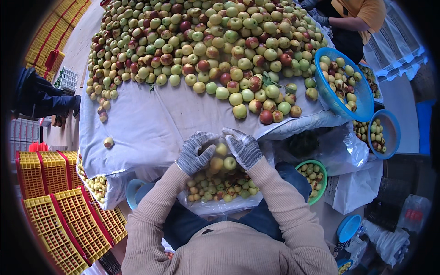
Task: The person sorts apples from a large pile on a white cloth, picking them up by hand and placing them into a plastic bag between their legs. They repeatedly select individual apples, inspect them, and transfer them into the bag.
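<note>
My left hand [196,154], in a grey-and-white knit glove, is held over the near edge of the cloth-covered table, its palm turned inward. My right hand [244,147], gloved alike, faces it with fingertips slightly apart. Several jujubes [229,163] show in the gap below my hands, looking larger than the fruit beneath them and apparently in mid-air. Under them, between my knees, a container lined with clear plastic [223,209] holds many green and reddish-brown jujubes [209,189]. In front of my hands a large heap of jujubes [206,44] spreads over the pale cloth [144,120].
A blue basket of jujubes [347,111] tilts at the table's right edge, near another blue basket [393,137]. A green basket [325,182] stands by my right knee. Yellow crates [55,223] are stacked at left. A co-worker's gloved hand [321,20] is at far right.
</note>
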### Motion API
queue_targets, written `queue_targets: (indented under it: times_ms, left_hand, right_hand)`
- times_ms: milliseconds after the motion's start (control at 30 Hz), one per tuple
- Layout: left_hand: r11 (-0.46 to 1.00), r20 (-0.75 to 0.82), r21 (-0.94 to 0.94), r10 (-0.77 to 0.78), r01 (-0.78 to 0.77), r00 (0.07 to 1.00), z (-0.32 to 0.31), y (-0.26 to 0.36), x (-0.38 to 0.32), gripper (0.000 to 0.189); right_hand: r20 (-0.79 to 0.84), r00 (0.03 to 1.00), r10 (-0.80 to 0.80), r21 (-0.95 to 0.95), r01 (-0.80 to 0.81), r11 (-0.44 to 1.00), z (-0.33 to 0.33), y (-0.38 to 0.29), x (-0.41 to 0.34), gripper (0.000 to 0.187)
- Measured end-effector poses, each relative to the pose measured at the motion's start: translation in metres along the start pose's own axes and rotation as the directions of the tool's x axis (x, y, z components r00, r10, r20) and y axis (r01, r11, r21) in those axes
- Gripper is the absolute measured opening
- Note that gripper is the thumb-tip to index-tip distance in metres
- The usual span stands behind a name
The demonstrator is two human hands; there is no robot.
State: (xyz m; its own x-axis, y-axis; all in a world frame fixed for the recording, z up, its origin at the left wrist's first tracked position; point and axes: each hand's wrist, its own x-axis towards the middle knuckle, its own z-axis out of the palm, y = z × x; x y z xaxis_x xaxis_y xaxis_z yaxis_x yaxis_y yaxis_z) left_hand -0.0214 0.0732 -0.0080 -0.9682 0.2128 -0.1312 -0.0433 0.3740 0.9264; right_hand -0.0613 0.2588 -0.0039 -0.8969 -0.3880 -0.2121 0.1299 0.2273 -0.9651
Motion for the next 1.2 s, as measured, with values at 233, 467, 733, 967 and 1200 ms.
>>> queue_targets:
  times_ms: [233, 467, 733, 967, 1200]
  left_hand:
    - [0.868, -0.336, 0.466, 0.353, -0.171, 0.873, -0.035, 0.013, 0.111, 0.039]
    - [0.711, -0.351, 0.624, 0.626, -0.324, 0.696, -0.046, 0.049, 0.17, 0.037]
    - [0.815, -0.059, 0.412, 0.47, -0.407, 0.881, 0.039, 0.015, 0.05, 0.03]
    - [0.836, -0.133, 0.462, 0.395, -0.296, 0.909, 0.052, 0.017, 0.029, 0.027]
    - [0.678, -0.167, 0.63, 0.595, -0.379, 0.786, 0.059, -0.005, 0.042, 0.027]
  right_hand:
    - [-0.568, 0.751, -0.336, -0.332, 0.163, 0.929, -0.095, 0.012, 0.01, 0.033]
    - [-0.558, 0.786, -0.268, -0.797, -0.418, 0.435, -0.147, 0.03, 0.044, 0.073]
    - [-0.589, 0.804, -0.086, -0.679, -0.434, 0.593, -0.173, 0.029, 0.067, 0.044]
    - [-0.444, 0.8, -0.403, -0.884, -0.317, 0.345, -0.168, 0.026, 0.073, 0.034]
    - [-0.344, 0.774, -0.532, -0.829, 0.016, 0.559, -0.185, 0.002, 0.064, 0.021]
